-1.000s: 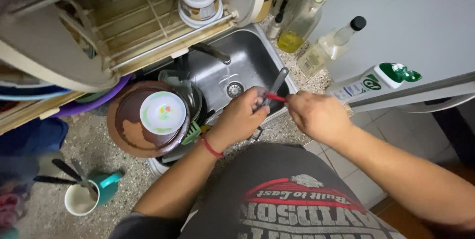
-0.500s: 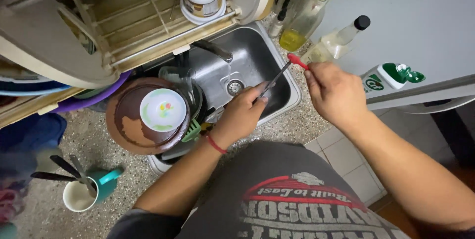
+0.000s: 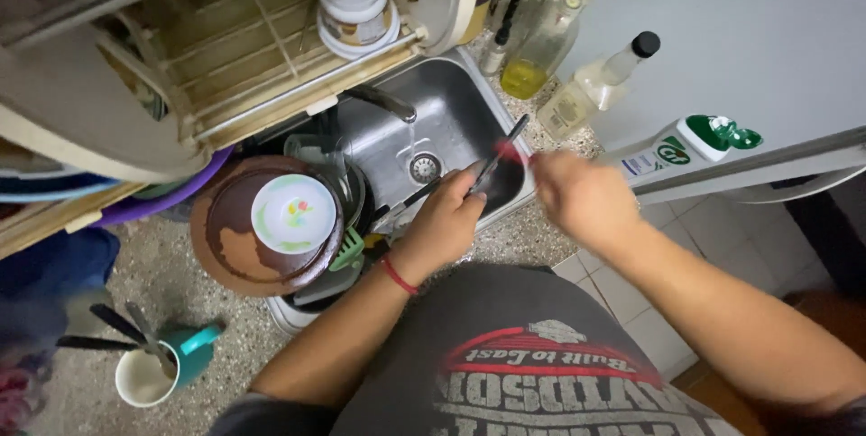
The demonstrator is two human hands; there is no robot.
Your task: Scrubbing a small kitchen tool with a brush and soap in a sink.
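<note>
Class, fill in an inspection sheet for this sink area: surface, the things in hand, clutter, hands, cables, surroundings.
Surface: speckled stone counter around a steel sink.
Things in hand: long dark utensil over the sink; something red at it, blurred.
Clutter: brown plate with small white dish stacked at the sink's edge; teal mug holding utensils; bottles by the wall.
Hands: left hand grips the utensil; right hand blurred, beside the red thing.
Cables: nothing seen.
Surroundings: dish rack above, tap running, tiled floor.
</note>
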